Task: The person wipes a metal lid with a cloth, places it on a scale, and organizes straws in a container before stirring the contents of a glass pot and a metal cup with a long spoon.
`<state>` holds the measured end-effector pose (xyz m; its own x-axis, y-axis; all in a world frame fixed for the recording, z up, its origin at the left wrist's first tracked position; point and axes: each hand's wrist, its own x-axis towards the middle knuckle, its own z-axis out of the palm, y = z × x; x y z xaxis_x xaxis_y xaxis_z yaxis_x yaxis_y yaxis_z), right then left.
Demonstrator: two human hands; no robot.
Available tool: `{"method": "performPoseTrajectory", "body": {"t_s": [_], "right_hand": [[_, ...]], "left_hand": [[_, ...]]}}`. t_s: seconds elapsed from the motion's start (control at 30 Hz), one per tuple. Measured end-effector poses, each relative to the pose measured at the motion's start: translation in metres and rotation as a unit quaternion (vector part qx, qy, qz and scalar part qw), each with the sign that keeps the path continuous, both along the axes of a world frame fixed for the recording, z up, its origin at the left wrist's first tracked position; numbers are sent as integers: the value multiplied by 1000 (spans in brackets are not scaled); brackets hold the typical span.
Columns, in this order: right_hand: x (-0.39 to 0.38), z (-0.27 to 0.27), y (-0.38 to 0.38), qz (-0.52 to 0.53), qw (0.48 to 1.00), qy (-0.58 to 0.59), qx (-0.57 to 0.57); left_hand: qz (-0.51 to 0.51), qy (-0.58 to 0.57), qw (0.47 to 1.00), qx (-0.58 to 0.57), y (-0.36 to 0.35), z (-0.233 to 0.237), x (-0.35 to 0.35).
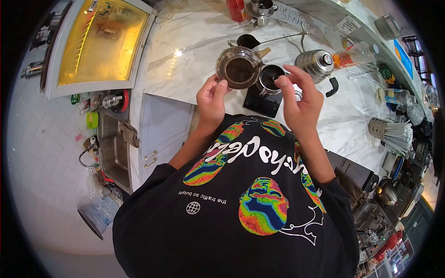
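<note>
My left hand [212, 99] grips the lower left side of a round glass vessel [239, 69] with dark brown contents and a wooden-coloured piece at its upper right. Just right of it, a metal cup [270, 79] with dark contents sits over a black flat device [260, 103], probably a scale. My right hand [303, 99] is raised at the cup's right side, thumb and index finger bent with their tips apart; nothing held shows between them. Behind, a small vessel with dark contents [248, 41] has a long thin handle beside it.
A steel gooseneck kettle [316, 64] stands right of the cup, near a clear bottle [357, 54]. Farther right is a metal holder of straws [377, 128]. A red object [236, 10] and metal drippers [262, 11] are at the back. A sink [115, 150] lies left.
</note>
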<state>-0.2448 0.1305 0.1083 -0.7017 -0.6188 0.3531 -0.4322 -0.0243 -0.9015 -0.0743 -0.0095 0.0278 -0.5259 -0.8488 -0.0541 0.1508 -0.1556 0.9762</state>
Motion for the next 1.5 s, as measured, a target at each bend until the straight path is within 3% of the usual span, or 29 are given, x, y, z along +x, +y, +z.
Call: {"method": "performPoseTrajectory", "body": {"t_s": [0.27, 0.4, 0.6, 0.93, 1.03, 1.13, 1.33, 1.43, 1.5], "right_hand": [[-36, -38, 34, -78, 984, -156, 33], [-58, -62, 33, -59, 969, -240, 18], [-74, -73, 4, -24, 962, -262, 77], [-111, -77, -67, -25, 957, -247, 151], [-120, -87, -84, -18, 969, -191, 154], [-124, -94, -97, -1, 979, -164, 120], [-99, -69, -83, 57, 985, -50, 157], [-92, -57, -65, 53, 985, 60, 153], [-86, -47, -51, 27, 991, 54, 119]], "left_hand": [[74, -2, 995, 70, -10, -48, 31], [112, -39, 985, 122, -20, -89, 40], [110, -73, 983, 126, -27, -116, 38], [96, -113, 982, 118, -28, -128, 28], [101, -242, 963, 60, -32, -133, 30], [121, -307, 940, -87, -35, -139, 32], [150, -324, 915, -187, -31, -127, 32], [155, -326, 904, -229, -31, -132, 34], [136, -316, 908, -240, -32, -133, 40]]}}
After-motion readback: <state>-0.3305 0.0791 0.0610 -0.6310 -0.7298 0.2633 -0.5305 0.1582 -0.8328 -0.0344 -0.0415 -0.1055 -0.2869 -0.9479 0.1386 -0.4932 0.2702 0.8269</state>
